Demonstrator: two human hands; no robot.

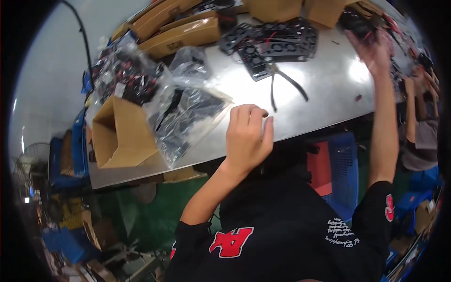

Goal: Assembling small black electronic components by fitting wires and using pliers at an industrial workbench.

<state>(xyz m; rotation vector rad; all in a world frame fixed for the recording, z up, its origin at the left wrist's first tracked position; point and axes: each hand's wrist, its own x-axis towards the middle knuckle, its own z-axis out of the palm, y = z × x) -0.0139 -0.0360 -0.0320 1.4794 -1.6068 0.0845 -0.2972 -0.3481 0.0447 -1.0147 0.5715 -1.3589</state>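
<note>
My left hand point(248, 134) is held over the near edge of the metal table with its fingers curled in. A small dark bit shows by the fingertips, too small to name. My right arm stretches to the far right, where my right hand point(377, 54) is at a dark bundle point(358, 24); blur hides whether the fingers grip it. Between the hands lies a pair of pliers point(274, 75), handles spread toward me. Its head rests against black panels with small round fans point(282, 42) and a red wire.
At the left are an open cardboard box point(134, 141), clear plastic bags point(188, 117) and a bag of dark and red parts point(124, 77). Long cartons point(181, 37) line the back. A blue crate point(342, 164) stands below the table point(324, 108). Another person point(420, 136) is at the far right.
</note>
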